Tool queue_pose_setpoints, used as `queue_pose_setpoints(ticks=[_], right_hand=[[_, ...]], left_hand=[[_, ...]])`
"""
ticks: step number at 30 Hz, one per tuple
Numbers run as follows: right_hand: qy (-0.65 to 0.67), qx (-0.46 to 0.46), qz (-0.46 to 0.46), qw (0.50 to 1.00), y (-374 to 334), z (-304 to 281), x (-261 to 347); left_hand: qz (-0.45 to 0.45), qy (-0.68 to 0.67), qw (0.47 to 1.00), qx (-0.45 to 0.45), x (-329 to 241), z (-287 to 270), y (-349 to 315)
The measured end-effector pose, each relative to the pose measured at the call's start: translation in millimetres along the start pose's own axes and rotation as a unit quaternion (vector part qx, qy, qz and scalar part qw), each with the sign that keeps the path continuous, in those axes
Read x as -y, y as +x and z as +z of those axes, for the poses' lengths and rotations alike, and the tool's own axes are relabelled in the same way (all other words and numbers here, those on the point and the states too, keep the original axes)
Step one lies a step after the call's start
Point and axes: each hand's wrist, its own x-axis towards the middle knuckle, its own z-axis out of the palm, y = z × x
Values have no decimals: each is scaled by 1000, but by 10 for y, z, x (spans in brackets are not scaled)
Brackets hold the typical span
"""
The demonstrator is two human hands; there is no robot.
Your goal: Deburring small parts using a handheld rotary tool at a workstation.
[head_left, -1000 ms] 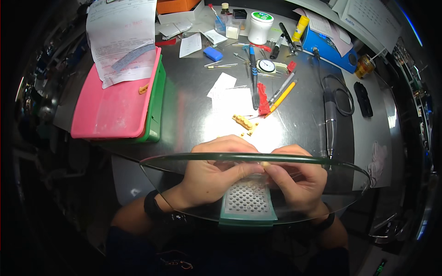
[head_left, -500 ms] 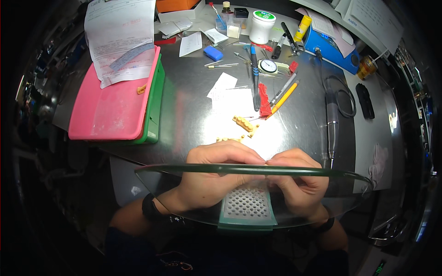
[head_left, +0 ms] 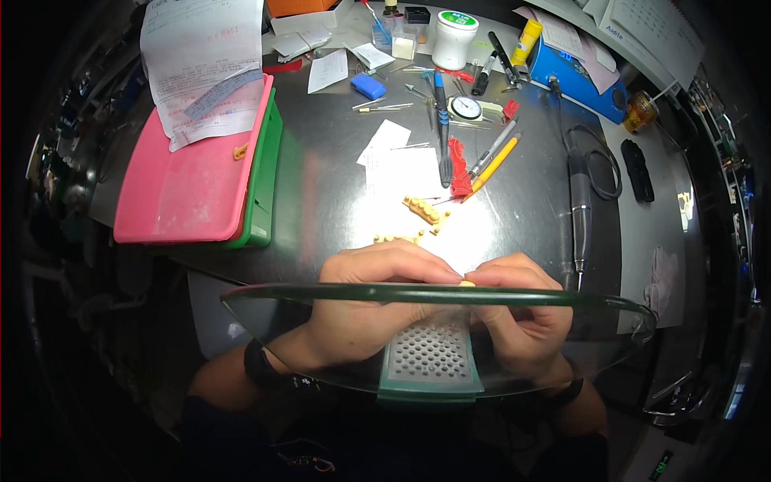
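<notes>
My left hand (head_left: 373, 277) and my right hand (head_left: 518, 293) meet fingertip to fingertip above the near edge of the bench, both closed in a pinch. Between the fingertips shows a small yellowish piece (head_left: 467, 283); most of it is hidden by the fingers and by the dark rim of a clear shield (head_left: 369, 294) that crosses in front. Below the hands, seen through the shield, is a perforated grey plate (head_left: 430, 353) in a green frame. Just beyond the fingers lie yellow dental model pieces, one a row of teeth (head_left: 423, 210), another a partly covered arch (head_left: 395, 238).
A pink tray (head_left: 181, 197) sits on a green bin (head_left: 263, 185) at left. A handpiece (head_left: 580, 209) with its cord lies at right, near a blue control box (head_left: 574, 80). Mid-bench are a brush (head_left: 442, 120), red wax (head_left: 458, 165), a dial gauge (head_left: 467, 108) and papers (head_left: 401, 170).
The yellowish piece between my fingertips shows more plainly now. My hands stay almost in place, and the whole view has shifted slightly.
</notes>
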Motion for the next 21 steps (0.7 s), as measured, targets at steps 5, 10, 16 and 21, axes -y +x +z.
queue_pose_setpoints(ticks=[5,10,16,21], right_hand=[[-20,0,-29,999,15,-2,-26],[-25,1,-31,999,14,2,-22],[-44,13,-52,998,35,-5,-30],[-33,6,-23,999,5,-7,6]], left_hand=[[-25,-24,999,-7,8,4,-16],[-57,-64,996,-2,-35,11,-10],[-34,-31,999,13,-25,-20,4],[-33,-19,999,0,-13,-18,-7]])
